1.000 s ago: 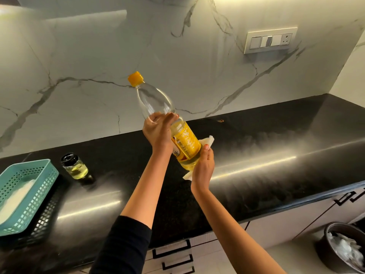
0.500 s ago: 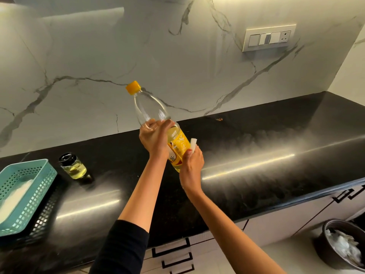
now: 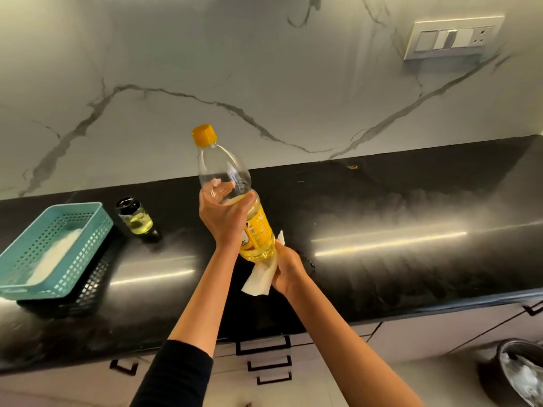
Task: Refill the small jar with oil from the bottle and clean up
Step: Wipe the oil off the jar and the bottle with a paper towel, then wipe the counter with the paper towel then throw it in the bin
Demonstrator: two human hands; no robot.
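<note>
1. While the left hand (image 3: 226, 218) grips the oil bottle (image 3: 224, 171) around its middle, tilted and lifted off the counter (image 3: 382, 207), its yellow cap (image 3: 204, 135) sits on the neck above that grip.
2. Below that grip, the right hand (image 3: 289, 271) curls a white tissue (image 3: 258, 282) around the bottle's base, so wiping looks under way.
3. Well left of both grips, the small jar (image 3: 135, 217) stands on the counter, lidded, with oil inside: refilling looks done.
4. Remaining, I judge: finish wiping, set the bottle down, discard the tissue.

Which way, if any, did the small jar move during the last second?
No. The small jar still stands just right of the teal basket, as before; only the view shifted.
</note>
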